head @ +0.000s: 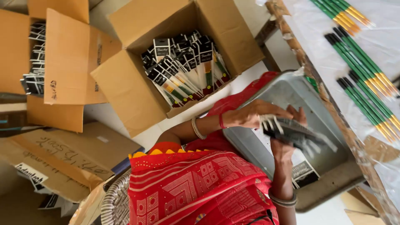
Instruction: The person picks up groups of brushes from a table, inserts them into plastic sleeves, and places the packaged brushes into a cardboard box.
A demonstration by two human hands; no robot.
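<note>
Cardboard crowds the pale floor: an open cardboard box (137,83) packed with upright black-and-white packets (183,68) stands beyond the hands, a second open carton (62,62) lies further off on the left hand's side, and flattened cartons (62,158) lie near the person's lap. A grey metal tray (329,125) sits directly under both hands, propped against a bench (333,71) covered in clear plastic, where green-handled brushes with yellow ends (366,87) lie in rows beyond the right hand. Both hands close on one blurred stack of dark packets (298,133) held just above the tray. The left hand (254,114) comes over from above, fingers curled round the stack's near end. The right hand (285,146) grips it from below, fingers pressed against the underside; how tightly cannot be told through the blur. A few loose packets (304,171) lie in the tray beneath the right wrist. The stack looks fanned and uneven, so a loosened grip would likely let packets slide out and scatter. The tray stands tilted, and a knock from a forearm could shift it against the bench edge.
</note>
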